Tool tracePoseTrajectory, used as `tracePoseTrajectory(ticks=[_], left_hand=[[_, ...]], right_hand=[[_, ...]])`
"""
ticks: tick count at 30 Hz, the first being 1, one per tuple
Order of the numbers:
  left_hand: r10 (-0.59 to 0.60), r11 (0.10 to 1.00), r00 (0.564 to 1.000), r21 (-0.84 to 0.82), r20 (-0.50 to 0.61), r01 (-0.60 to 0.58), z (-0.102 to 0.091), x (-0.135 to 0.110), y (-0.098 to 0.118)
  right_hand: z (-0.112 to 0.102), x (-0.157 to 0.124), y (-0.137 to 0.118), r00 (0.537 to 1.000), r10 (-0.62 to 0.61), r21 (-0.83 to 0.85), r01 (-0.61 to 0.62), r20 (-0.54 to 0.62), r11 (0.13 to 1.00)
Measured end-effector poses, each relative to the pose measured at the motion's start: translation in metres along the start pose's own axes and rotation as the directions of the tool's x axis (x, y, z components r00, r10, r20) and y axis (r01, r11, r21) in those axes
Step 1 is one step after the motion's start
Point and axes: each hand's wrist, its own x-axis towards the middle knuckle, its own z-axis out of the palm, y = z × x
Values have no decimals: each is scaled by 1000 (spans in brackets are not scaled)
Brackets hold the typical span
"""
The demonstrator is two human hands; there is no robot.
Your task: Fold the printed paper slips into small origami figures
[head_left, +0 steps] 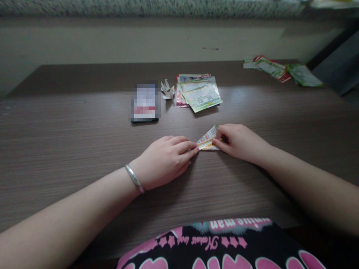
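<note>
A small folded piece of printed paper (206, 139), roughly triangular with orange and yellow print, lies on the wooden table between my hands. My left hand (169, 155), below a silver bangle, rests palm down with its fingertips pressing the paper's left corner. At the other end, my right hand (234, 140) pinches the paper's right side between thumb and forefinger. The fingers cover part of both ends. Beyond them stands a small folded paper figure (167, 90) with pointed tips.
A stack of printed leaflets (200, 93) lies behind my hands. Left of the paper figure is a phone-like device (145, 102), its screen blurred. More printed wrappers or leaflets (273, 69) lie at the table's far right edge, near the wall (126, 43).
</note>
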Motion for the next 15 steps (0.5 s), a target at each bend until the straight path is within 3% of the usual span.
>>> tracePoseTrajectory(ticks=[9, 15], left_hand=[[26, 1000, 999, 0, -44, -26, -1, 0, -1], [8, 999, 1000, -40, -12, -9, -1, 1, -2]], right_hand=[[0, -1, 1, 1000, -20, -46, 21, 14, 999], [-7, -2, 7, 999, -5, -70, 7, 39, 998]])
